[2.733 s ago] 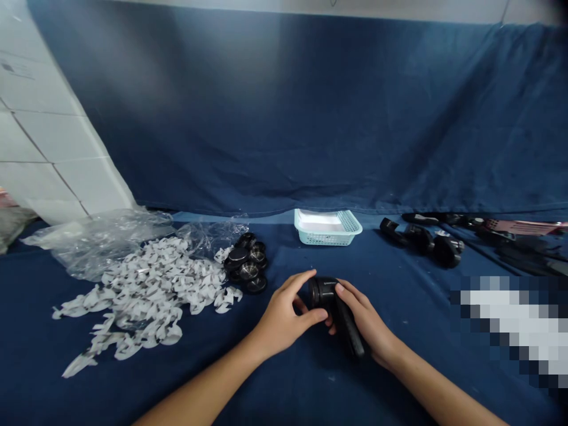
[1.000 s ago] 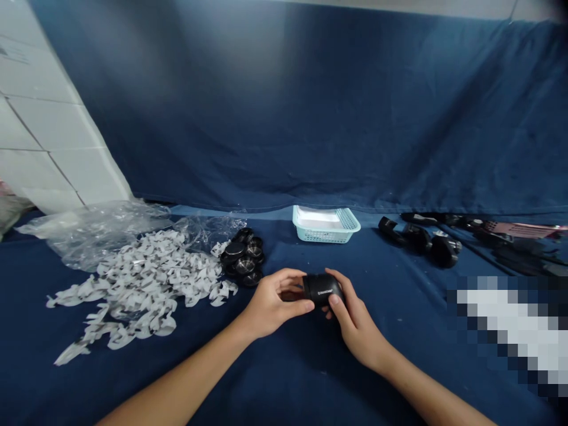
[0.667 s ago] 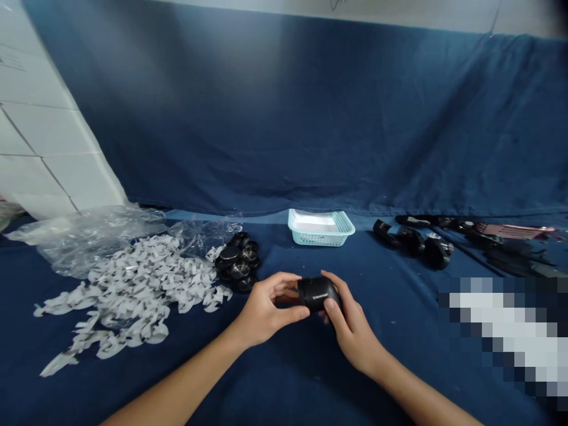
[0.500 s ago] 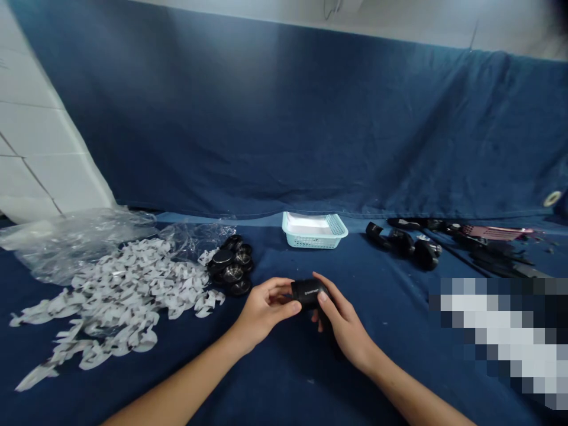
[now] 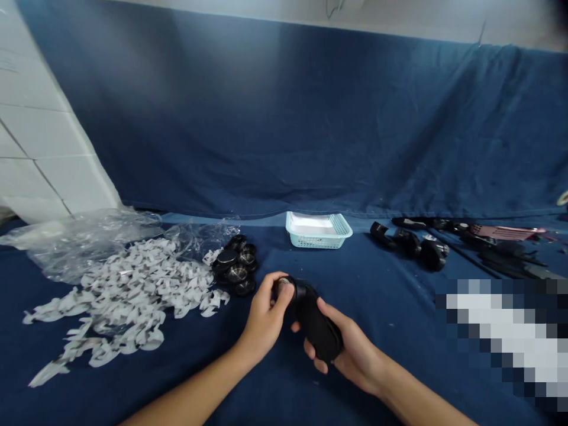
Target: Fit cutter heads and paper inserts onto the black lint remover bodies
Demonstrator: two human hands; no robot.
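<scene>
A black hair dryer [image 5: 317, 322] is held in front of me, its handle slanting down toward the lower right. My right hand [image 5: 350, 346] wraps round the handle, with fingertips showing beneath it. At the barrel's upper left end, my left hand [image 5: 268, 313] grips a round part with thumb and fingers. Something shiny shows between the left thumb and fingers, but I cannot make out its kind. Left of my hands lies a small heap of round black caps [image 5: 237, 272], some with a metallic mesh look.
Many curled white-grey strips [image 5: 133, 290] spread over the blue cloth at left, with clear plastic bags [image 5: 84, 242] behind. A light blue basket [image 5: 319, 241] holds white sheets. Black dryer-like pieces [image 5: 408, 242] and a pink slotted piece [image 5: 501, 232] lie at right.
The dryer has turned: the lettered side of the barrel faced me before, and now the handle does. My right hand has shifted down the handle, while the left fingers have moved onto the barrel's end.
</scene>
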